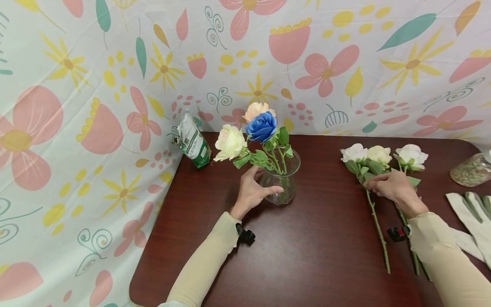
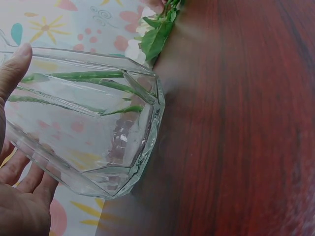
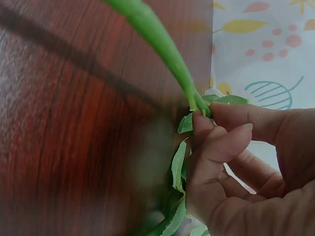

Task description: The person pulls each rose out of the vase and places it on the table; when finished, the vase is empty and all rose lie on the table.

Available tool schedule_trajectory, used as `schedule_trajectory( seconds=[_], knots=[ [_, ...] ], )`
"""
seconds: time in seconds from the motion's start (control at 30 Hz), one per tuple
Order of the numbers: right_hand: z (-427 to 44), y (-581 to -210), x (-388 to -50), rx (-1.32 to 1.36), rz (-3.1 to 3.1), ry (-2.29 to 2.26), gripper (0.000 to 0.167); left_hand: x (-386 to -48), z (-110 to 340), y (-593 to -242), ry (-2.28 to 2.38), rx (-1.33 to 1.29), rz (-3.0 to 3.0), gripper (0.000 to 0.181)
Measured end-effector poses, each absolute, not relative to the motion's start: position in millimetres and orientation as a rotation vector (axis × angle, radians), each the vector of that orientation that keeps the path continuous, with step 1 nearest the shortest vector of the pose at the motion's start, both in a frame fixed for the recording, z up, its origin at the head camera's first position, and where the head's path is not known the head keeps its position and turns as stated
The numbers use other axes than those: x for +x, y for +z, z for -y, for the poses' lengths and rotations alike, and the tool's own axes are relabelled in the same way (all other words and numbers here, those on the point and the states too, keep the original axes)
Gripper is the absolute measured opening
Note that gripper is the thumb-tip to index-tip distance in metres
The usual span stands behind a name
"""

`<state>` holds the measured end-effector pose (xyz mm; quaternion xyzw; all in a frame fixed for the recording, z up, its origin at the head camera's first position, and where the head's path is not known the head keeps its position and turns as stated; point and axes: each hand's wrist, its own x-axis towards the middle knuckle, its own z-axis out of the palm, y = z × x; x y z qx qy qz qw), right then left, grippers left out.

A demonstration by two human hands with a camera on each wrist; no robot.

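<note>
My left hand (image 1: 250, 192) grips the side of a clear glass vase (image 1: 284, 197), thumb across the front and fingers behind. The vase stands on the table and holds a blue rose (image 1: 262, 126), a peach rose (image 1: 259, 109) and a cream rose (image 1: 231, 143). Their stems reach down inside the faceted glass in the left wrist view. At the right, my right hand (image 1: 395, 192) pinches the green stem (image 3: 165, 46) of a white rose (image 1: 353, 152) just below its leaves. Beside it lie a pale cream rose (image 1: 379, 154) and another white rose (image 1: 411, 156), partly behind the hand and sleeve.
A green-and-white bag (image 1: 195, 145) stands at the table's back left corner. Pale gloves (image 1: 469, 219) and a jar with greenish contents (image 1: 471, 170) lie at the far right. A flower-patterned cloth (image 1: 245, 59) hangs behind and left of the dark table (image 1: 307, 256).
</note>
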<state>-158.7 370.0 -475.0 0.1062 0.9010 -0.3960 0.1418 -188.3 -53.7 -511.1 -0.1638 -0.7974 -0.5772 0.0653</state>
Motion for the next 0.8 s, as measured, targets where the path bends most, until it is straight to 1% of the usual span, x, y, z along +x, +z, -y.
schedule_trajectory(
  seconds=[0.1, 0.43, 0.63, 0.8],
  knots=[
    [-371.0, -474.4, -159.0, 0.305, -2.599, -1.112, 0.037, -188.3, 53.7, -510.6, -1.734, -0.496, 2.41, 0.075],
    [-368.2, -474.3, -158.5, 0.273, -2.628, -1.077, 0.039, -187.5, 53.6, -508.9, -1.734, -0.489, 2.41, 0.073],
    [-365.0, -474.4, -157.6, 0.258, -2.662, -1.062, 0.043, -187.4, 53.7, -507.6, -1.736, -0.473, 2.422, 0.072],
    [-363.2, -472.2, -155.2, 0.281, -2.692, -1.032, 0.05, -186.9, 54.0, -508.9, -1.74, -0.471, 2.418, 0.072]
  ],
)
